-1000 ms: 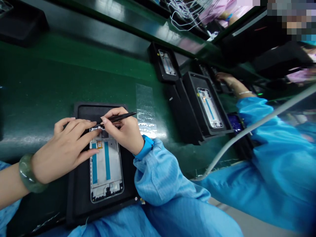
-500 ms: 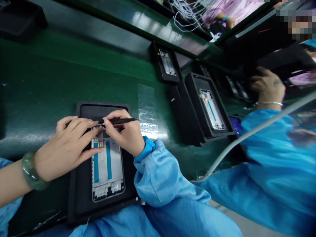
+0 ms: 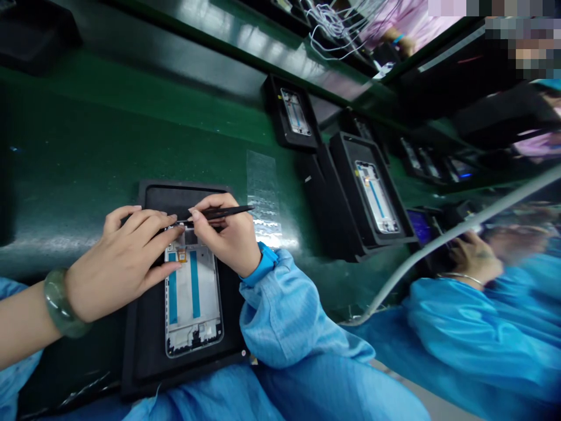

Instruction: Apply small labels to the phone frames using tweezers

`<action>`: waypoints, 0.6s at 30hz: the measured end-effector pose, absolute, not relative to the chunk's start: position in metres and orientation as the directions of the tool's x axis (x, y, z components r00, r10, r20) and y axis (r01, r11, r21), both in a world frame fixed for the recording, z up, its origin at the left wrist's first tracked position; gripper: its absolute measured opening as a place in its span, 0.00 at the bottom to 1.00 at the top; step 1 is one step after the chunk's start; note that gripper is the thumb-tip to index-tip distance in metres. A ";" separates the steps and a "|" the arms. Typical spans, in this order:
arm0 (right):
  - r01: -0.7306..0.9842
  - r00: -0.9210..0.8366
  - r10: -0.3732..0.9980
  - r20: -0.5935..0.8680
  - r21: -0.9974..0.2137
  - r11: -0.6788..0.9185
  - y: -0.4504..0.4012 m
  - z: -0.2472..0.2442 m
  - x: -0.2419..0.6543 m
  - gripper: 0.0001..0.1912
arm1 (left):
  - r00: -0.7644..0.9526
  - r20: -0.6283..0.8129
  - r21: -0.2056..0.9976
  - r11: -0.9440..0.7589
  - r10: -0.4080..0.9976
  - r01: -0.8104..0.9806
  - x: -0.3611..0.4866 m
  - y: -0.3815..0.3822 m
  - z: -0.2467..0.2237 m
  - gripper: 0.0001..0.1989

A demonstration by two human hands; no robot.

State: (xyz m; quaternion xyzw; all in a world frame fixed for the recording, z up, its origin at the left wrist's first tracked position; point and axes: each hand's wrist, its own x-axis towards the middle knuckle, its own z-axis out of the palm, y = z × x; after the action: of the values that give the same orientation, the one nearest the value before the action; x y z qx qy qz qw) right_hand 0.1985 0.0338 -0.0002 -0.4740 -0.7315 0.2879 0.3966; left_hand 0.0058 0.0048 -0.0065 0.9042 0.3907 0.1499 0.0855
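From my end the L hand point(image 3: 120, 257) lies across the top end of the phone frame point(image 3: 193, 298), fingers spread and flat, so an open steadying hold, no closed grip. The R hand point(image 3: 228, 240) has a narrow pinch on black tweezers point(image 3: 223, 212) b/w thumb and forefinger, tips down at the frame's top edge right by the L fingertips. Can't tell if the tips hold anything, too small and partly hidden. The frame sits in a black fixture tray point(image 3: 184, 197) on the green bench point(image 3: 87, 128), w/ blue strips and a small gold-coloured pad point(image 3: 181, 255) showing. Main change vs the earlier frames: tweezers now lie flatter, tail swung further out toward the clear film strip point(image 3: 262, 199). Hands otherwise barely shift — the tray's slight drift right in view looks like head motion. Co-worker's hand point(image 3: 475, 257) has dropped from up by the far fixtures to below the grey cable point(image 3: 421, 266) in view.
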 end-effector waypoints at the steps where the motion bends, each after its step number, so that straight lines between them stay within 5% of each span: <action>1: 0.458 -0.217 0.928 0.303 -0.808 0.371 0.034 0.000 0.199 0.02 | 0.651 0.202 0.268 -0.680 0.732 0.682 0.006 0.005 -0.007 0.22; 12: 0.537 -0.293 0.831 0.472 -0.638 0.552 0.032 -0.001 0.194 0.05 | 0.641 0.195 0.286 -0.668 0.743 0.687 0.006 0.003 -0.004 0.22; 18: 0.472 -0.247 0.900 0.360 -0.766 0.436 0.036 -0.004 0.198 0.02 | 0.641 0.192 0.300 -0.666 0.743 0.683 0.005 0.003 -0.004 0.21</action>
State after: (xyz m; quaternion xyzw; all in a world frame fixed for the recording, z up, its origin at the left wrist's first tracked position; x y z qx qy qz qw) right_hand 0.1976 0.0361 -0.0036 -0.4608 -0.7443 0.2639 0.4050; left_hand 0.0052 0.0029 -0.0043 0.9002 0.3960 0.1507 0.1004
